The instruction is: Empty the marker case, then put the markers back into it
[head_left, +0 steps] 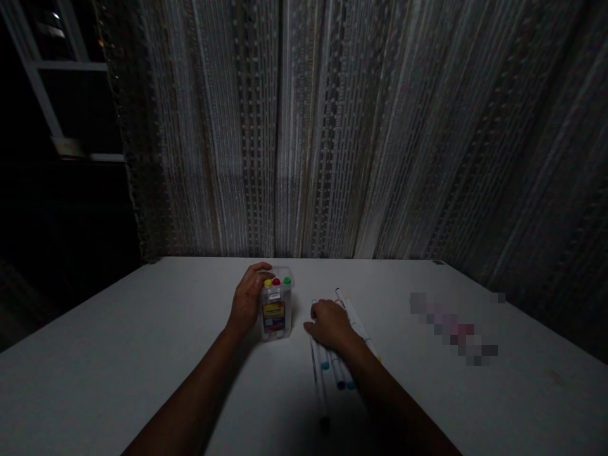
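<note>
My left hand [247, 299] wraps around the left side and top of a clear plastic box of markers [275, 310], which stands upright on the table. Red, yellow and green marker caps show at its top, and a yellow-and-red label covers its front. My right hand [330, 324] lies palm down over a loose spread of white-barrelled markers [323, 373] to the right of the box. Some have blue or teal caps. The hand hides the middle of the markers, and I cannot tell whether it grips any.
The white table [118, 361] fills the lower view, with its far edge against a grey-and-white strip curtain [304, 126]. A blurred, pixelated patch [451, 326] covers something on the table's right side. A dark window frame [57, 82] shows at the upper left.
</note>
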